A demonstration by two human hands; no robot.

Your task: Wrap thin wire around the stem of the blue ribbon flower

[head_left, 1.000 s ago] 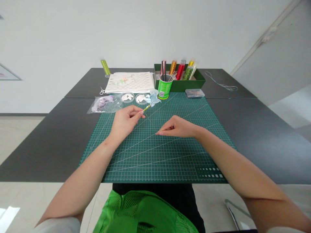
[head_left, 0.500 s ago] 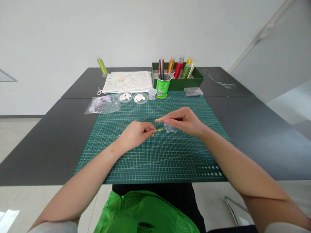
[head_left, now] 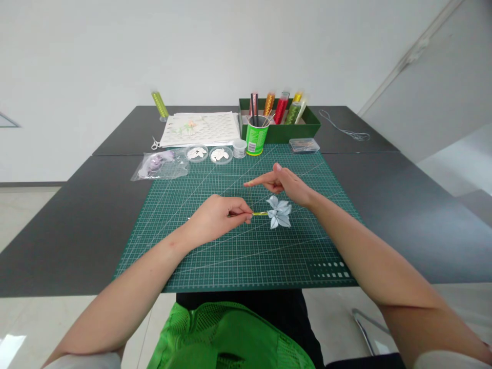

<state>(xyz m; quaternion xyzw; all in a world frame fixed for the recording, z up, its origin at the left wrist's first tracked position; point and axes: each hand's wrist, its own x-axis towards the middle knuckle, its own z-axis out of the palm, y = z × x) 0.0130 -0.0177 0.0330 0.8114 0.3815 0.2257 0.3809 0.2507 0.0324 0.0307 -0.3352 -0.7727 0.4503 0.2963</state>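
A pale blue-grey artificial flower (head_left: 280,212) faces right over the cutting mat, its pointed petals spread. Its thin yellow-green stem (head_left: 260,213) runs into my left hand (head_left: 221,216), pinched between thumb and fingertips. The rest of the stem is hidden behind those fingers; a small shiny tip shows near the wrist. Just above and beyond the flower hovers my right hand (head_left: 286,183). Its index finger points left, the thumb is raised apart and the other fingers are bent. I see nothing in it, and it is apart from the flower.
A green gridded cutting mat (head_left: 238,256) covers the middle of the dark table. Along its back stand dishes of white pieces (head_left: 221,155), a green can (head_left: 256,138) with tools and a clear case (head_left: 304,145). Behind are a box (head_left: 274,134) of thread spools and white sheets (head_left: 200,129).
The flower has come out from under my right hand and now shows its open petals. My right hand has lifted away, thumb parting from the index finger. My left hand has shifted slightly right.
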